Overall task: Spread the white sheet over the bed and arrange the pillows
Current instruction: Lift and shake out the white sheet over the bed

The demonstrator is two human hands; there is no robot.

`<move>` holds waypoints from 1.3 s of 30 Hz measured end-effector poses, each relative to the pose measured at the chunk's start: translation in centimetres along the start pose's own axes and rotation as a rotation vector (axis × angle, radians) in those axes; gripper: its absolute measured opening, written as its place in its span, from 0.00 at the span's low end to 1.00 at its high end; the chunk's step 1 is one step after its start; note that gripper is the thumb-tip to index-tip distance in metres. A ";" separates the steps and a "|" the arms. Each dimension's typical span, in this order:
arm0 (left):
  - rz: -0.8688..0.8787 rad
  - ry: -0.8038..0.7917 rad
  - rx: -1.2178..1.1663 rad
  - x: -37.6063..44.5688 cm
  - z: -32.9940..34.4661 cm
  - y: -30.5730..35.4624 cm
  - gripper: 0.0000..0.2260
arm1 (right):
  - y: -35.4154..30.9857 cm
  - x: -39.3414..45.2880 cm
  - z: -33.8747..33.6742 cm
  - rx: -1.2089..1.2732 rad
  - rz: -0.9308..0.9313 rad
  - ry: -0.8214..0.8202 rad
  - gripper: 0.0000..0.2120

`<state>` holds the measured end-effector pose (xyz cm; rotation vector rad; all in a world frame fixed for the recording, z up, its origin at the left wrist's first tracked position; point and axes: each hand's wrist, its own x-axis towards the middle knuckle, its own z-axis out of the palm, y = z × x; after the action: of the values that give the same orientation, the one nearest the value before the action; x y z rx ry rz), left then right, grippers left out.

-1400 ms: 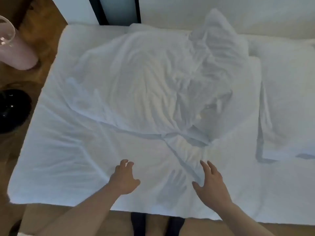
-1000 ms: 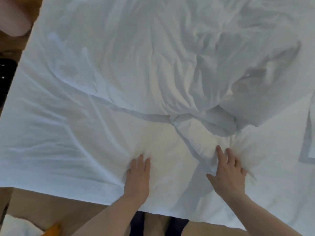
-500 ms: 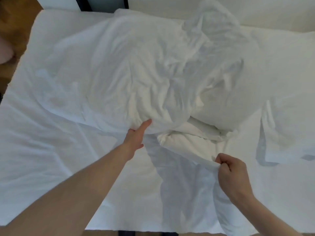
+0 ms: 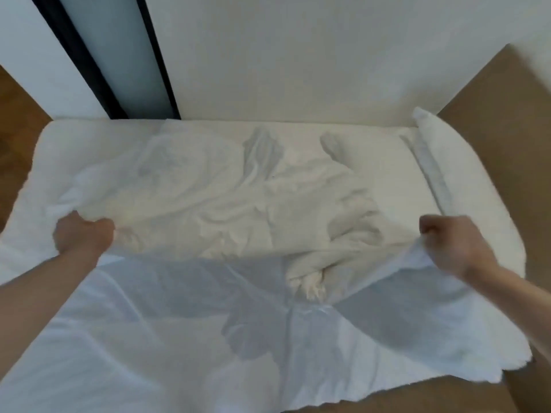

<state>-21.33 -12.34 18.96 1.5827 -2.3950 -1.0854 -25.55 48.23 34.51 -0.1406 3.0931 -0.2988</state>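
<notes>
- White wall (image 4: 298,55) runs behind the far edge of the bed (image 4: 98,135), with a dark-framed panel (image 4: 119,55) meeting the bed near its far-left corner.
- Brown wooden floor (image 4: 507,120) shows past the right edge of the bed and also at the far left.
- The white sheet (image 4: 208,323) covers the near half of the bed and overhangs its near edge; its near-right corner hangs past the bed over the floor.
- A rumpled mass of the same sheet (image 4: 238,210) lies bunched across the middle of the bed, with one twisted lump toward the right of centre.
- The left hand (image 4: 82,234) is fisted around a fold of the sheet near the left edge of the bed, fingers curled tight on the cloth.
- The right hand (image 4: 453,248) is also closed on the sheet, near the right edge, pinching a fold that rises from the surface up to the fist.
- The two hands are well apart, with the sheet stretched and lifted between them and casting a shadow on the flat part below.
- A white pillow (image 4: 441,162) lies along the far-right part of the bed, reaching the far-right corner.
- The frame is blurred, so finer creases cannot be made out.
</notes>
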 end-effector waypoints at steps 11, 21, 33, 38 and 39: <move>0.112 -0.019 -0.143 -8.1 -7.6 5.0 0.15 | -6.4 9.0 -5.6 -0.150 -0.073 0.344 0.16; 0.205 -0.773 -0.069 -27.6 -2.0 -5.6 0.05 | -19.7 -6.0 18.7 0.469 0.292 -0.447 0.32; 0.267 -0.913 0.704 -12.1 1.5 -15.8 0.10 | -20.6 -6.1 26.9 0.357 0.225 -0.639 0.39; -0.084 -0.375 0.470 -1.3 4.4 -19.3 0.38 | -24.7 -2.3 31.9 0.419 0.206 -0.607 0.44; -0.185 -0.360 0.466 -0.1 5.1 -20.6 0.45 | -25.7 -1.7 33.1 0.435 0.201 -0.601 0.46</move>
<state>-7.45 -14.17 3.01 1.9192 -2.9609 -0.9537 -20.36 16.95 7.04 0.0801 2.3632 -0.7481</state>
